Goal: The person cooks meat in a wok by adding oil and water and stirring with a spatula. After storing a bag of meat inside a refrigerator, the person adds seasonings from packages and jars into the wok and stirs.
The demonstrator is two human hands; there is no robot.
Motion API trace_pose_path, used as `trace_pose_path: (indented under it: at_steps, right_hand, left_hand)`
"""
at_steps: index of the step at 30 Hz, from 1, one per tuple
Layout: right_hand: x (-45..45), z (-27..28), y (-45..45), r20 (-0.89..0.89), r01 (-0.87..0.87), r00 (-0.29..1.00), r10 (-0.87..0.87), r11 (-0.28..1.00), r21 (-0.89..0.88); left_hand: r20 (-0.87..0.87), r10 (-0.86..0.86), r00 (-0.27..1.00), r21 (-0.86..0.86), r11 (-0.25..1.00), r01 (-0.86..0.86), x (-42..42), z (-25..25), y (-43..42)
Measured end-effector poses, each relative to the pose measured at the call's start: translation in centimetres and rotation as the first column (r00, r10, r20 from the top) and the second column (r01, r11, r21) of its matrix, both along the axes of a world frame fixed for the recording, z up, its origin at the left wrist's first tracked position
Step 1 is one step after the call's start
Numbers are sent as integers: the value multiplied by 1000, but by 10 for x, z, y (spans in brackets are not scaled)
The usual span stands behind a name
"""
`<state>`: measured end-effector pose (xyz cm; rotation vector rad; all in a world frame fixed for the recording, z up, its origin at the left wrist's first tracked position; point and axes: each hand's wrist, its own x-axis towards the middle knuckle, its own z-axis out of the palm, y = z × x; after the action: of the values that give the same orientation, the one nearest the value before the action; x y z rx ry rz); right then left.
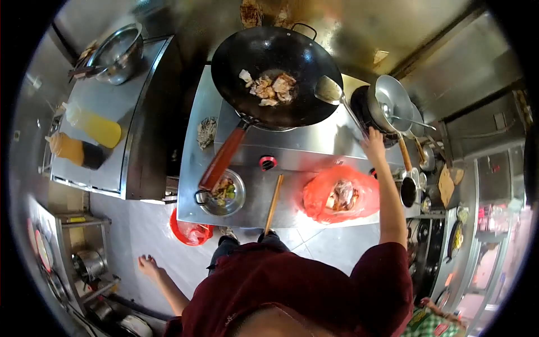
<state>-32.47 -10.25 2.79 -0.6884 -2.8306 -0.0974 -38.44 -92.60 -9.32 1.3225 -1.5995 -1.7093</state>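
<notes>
My right hand is closed on the handle end of a metal wok spatula, at the right of the stove. The blade of the spatula rests by the right rim of a large black wok. Browned pieces of food lie in the bottom of the wok. Its reddish-brown handle points toward me. Low on the left, my left hand hangs in the air over the floor, fingers loosely apart, with nothing in it.
A steel bowl of food scraps, a wooden stick and a red plastic bag are along the counter's front. Several pans stand right. Squeeze bottles stand left. A red bucket is on the floor. Another person is lower right.
</notes>
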Motion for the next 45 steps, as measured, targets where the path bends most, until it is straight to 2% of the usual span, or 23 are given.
trace_pose_path:
  at_steps: [3, 4, 5, 7, 9, 10, 12, 14, 16, 17, 18, 20, 23, 25, 28, 30, 34, 38, 39, 40, 43, 44, 45]
  right_hand:
    - [-10, -29, 17, 59, 94, 994, -89, 992, -89]
    - [-7, -26, 17, -26, -22, 999, 21, 999, -28]
    - [1, -18, 14, -4, 18, 1000, -18, 998, -61]
    - [4, 47, -6, -35, 2, 999, -3, 999, -34]
    - [4, 120, -20, 81, -96, 991, 102, 992, -78]
    - [-1, 133, -20, 123, -194, 972, 200, 979, -57]
    - [-26, 136, -31, 216, -358, 912, 348, 934, 9]
    - [-66, 134, -47, 241, -500, 851, 467, 860, 99]
    - [-114, 128, -72, 392, -395, 862, 323, 911, 118]
    - [-130, 127, -65, 342, -355, 882, 326, 934, 25]
    - [-139, 139, -62, 236, -476, 850, 470, 879, -39]
    - [-151, 150, -64, 154, -215, 963, 224, 974, -71]
    - [-171, 120, -96, 240, -271, 936, 259, 962, 19]
    - [-157, 115, -137, 380, -302, 889, 257, 951, 62]
    - [-118, 129, -118, 444, -321, 855, 267, 946, 49]
    - [-119, 149, -105, 390, -321, 866, 313, 946, -48]
    - [-153, 113, -140, 297, -337, 907, 299, 938, 86]
    - [-91, 126, -122, 373, -375, 870, 323, 924, 76]
    - [-86, 151, -123, 448, -316, 836, 316, 946, -78]
    - [-86, 162, -126, 431, -313, 843, 321, 945, -91]
    - [-112, 142, -139, 314, -341, 894, 320, 940, 14]
    - [-115, 134, -143, 455, -338, 845, 281, 940, 47]
    - [-106, 138, -138, 440, -356, 843, 310, 934, 24]
  left_hand:
    - [9, -356, 934, -3, 934, 356, 18, -28, 29]
    - [50, -381, 923, -139, 913, 384, 22, -21, 51]
    - [94, -418, 903, -208, 879, 429, 33, -20, 58]
    - [159, -455, 876, -276, 831, 482, 40, -34, 71]
    - [254, -473, 844, -283, 798, 533, 66, -53, 63]
    - [323, -430, 843, -218, 833, 509, 71, -42, 79]
    - [269, -431, 862, 8, 895, 445, 73, -65, 85]
    - [256, -504, 825, 77, 862, 502, 69, -74, 99]
    - [211, -612, 762, 55, 786, 616, 65, -80, 112]
    - [211, -647, 733, 6, 750, 661, 64, -79, 114]
    - [205, -675, 709, -46, 716, 696, 62, -78, 116]
    - [200, -684, 702, 14, 718, 696, 61, -74, 118]
    - [201, -700, 686, 187, 715, 674, 75, -92, 100]
    - [227, -688, 690, 199, 726, 658, 76, -87, 95]
    - [272, -676, 685, 209, 736, 644, 77, -80, 85]
    - [307, -701, 644, 221, 710, 668, 79, -80, 76]
    - [296, -784, 546, 257, 616, 745, 53, -86, 75]
    - [193, -826, 530, 199, 562, 803, 37, -56, 93]
    - [208, -834, 510, 195, 547, 814, 40, -58, 93]
    - [234, -841, 488, 209, 534, 819, 44, -59, 90]
    - [273, -857, 437, 239, 500, 832, 44, -65, 88]
    - [279, -849, 448, 229, 512, 828, 48, -65, 85]
    - [280, -841, 464, 214, 525, 823, 47, -64, 82]
